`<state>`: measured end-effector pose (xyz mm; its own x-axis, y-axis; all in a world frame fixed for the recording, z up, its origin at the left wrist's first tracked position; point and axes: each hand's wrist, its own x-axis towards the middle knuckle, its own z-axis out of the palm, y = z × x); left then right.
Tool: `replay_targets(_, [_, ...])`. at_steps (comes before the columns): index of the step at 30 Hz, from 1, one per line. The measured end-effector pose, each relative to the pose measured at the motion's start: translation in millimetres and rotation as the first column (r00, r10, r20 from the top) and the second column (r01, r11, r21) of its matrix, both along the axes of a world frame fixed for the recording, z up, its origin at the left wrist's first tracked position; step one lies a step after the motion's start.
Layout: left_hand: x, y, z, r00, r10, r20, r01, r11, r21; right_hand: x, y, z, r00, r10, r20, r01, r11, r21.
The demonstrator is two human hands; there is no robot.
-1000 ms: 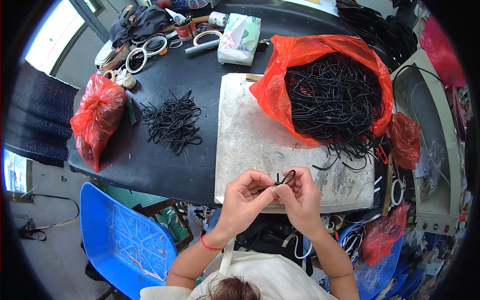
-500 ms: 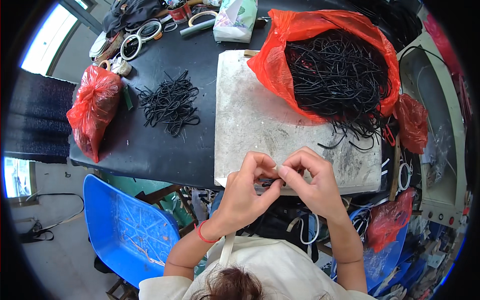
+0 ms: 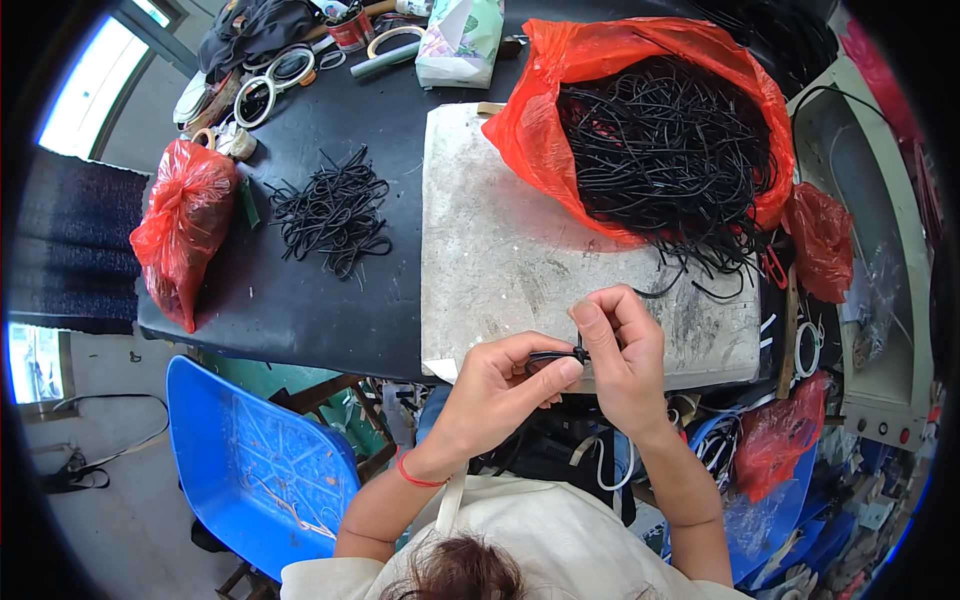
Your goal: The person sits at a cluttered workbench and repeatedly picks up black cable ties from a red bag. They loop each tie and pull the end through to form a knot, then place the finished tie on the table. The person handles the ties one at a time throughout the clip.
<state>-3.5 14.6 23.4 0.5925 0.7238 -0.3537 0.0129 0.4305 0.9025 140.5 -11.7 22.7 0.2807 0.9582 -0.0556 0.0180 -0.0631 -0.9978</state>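
A thin black cord (image 3: 545, 357), bent into a loop, is held over the near edge of the pale board (image 3: 475, 270). My left hand (image 3: 500, 390) pinches the loop between thumb and fingers. At the cord's right end, where it bunches into what looks like a knot, my right hand (image 3: 630, 365) is closed with thumb against forefinger. The cord's end inside those right fingers is hidden. Beyond my hands, an open red plastic bag (image 3: 535, 120) spills a tangle of black cords (image 3: 670, 150) onto the board. A smaller heap of looped black cords (image 3: 330, 215) lies to the left.
A tied red bag (image 3: 183, 230) sits at the table's left edge. Tape rolls (image 3: 255, 101) and a tissue pack (image 3: 460, 45) lie at the back. Below left stands a blue plastic chair (image 3: 250, 450). A beige machine housing (image 3: 885, 300) is on the right.
My right hand has lifted slightly up and away from the left, and its fingers have straightened. The cord loop and its bunched end now show between my hands.
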Motion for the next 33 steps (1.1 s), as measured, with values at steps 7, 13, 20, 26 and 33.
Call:
replay_targets(7, [2, 0, -9, 0.999, 0.042, -0.017, -0.039, 0.986, 0.161, 18, 5, 2, 0.957, -0.014, -0.29, -0.051, 0.975, -0.215])
replay_targets(13, [1, 7, -3, 0.997, -0.06, -0.051, 0.069, 0.974, 0.216, 22, -7, 3, 0.975, 0.209, -0.077, -0.214, 0.974, -0.07])
replay_targets(20, [13, -1, 1, 0.995, 0.011, 0.097, -0.008, 0.999, -0.033, 18, -9, 2, 0.989, 0.095, -0.115, -0.098, 0.995, -0.019])
replay_targets(26, [29, -17, -2, 0.992, 0.114, 0.054, -0.122, 0.979, 0.165, 13, -5, 3, 0.988, -0.117, -0.103, 0.122, 0.991, 0.046])
replay_targets(33, [33, -10, -6, 0.991, 0.11, -0.072, -0.065, 0.888, 0.455, 20, 9, -2, 0.983, -0.152, -0.1, 0.151, 0.988, -0.016])
